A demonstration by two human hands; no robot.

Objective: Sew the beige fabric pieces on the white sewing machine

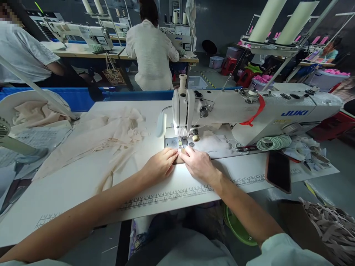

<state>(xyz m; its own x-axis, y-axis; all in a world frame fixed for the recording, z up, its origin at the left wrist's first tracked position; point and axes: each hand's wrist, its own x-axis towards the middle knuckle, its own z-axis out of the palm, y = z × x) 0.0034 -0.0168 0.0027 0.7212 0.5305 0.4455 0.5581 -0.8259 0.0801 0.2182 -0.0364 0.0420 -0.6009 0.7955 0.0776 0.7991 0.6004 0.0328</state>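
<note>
A white JUKI sewing machine (216, 109) stands across the worktable. Just in front of its needle and presser foot (181, 141), both my hands press down on a small beige-brown piece of fabric (179, 159). My left hand (161, 164) grips its left side, fingertips at the metal needle plate (170, 142). On its right side, my right hand (199, 162) pinches the fabric with thumb and index finger close together. My fingers cover much of the piece. Sheer pale-beige cloth (111, 129) lies gathered on the table to the left.
A phone (278, 171) rests at the table's right front edge, near a coil of pale green cord (274, 142) and scraps (305, 151). Printed ruler marks (172, 195) run along the front edge. A lamp or fan stand (16, 144) is at left. Two people sit ahead.
</note>
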